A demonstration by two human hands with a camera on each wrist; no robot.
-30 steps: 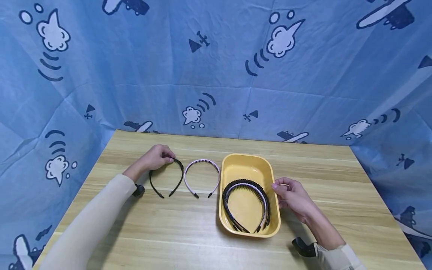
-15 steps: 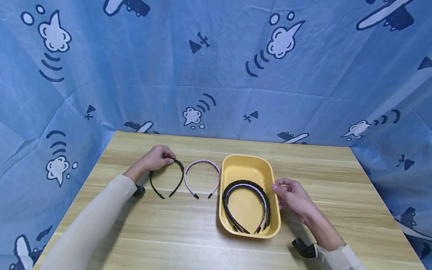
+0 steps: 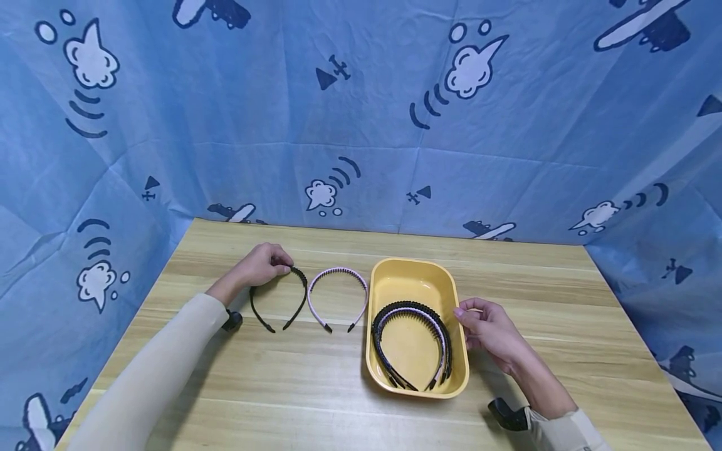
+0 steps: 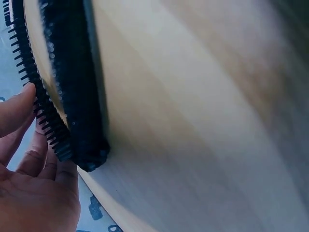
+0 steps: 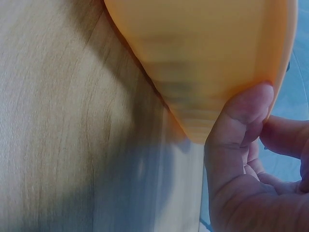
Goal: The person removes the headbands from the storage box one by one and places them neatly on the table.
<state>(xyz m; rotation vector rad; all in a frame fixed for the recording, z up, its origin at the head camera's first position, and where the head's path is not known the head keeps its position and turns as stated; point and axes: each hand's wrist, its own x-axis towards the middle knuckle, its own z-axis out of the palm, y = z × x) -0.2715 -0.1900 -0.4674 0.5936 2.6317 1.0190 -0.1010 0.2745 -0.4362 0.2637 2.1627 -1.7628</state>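
My left hand (image 3: 264, 263) pinches the top of a black headband (image 3: 301, 275) lying on the table at the left, its ends toward me. In the left wrist view the thumb and fingers (image 4: 33, 154) are on either side of the headband's toothed band (image 4: 48, 113). Beside it lies a pale purple headband (image 3: 337, 269), its ends also toward me. With thumb and fingertips, my right hand (image 3: 493, 329) grips the right rim of a yellow plastic basin (image 3: 414, 266). Inside the basin several headbands (image 3: 408, 304), black ones and a pale purple one, lie nested together.
A light wooden table (image 3: 293, 388) carries everything. Blue cloth (image 3: 361, 113) printed with planes and clouds hangs along the table's back and sides. Black wrist devices (image 3: 507, 413) are worn on both wrists.
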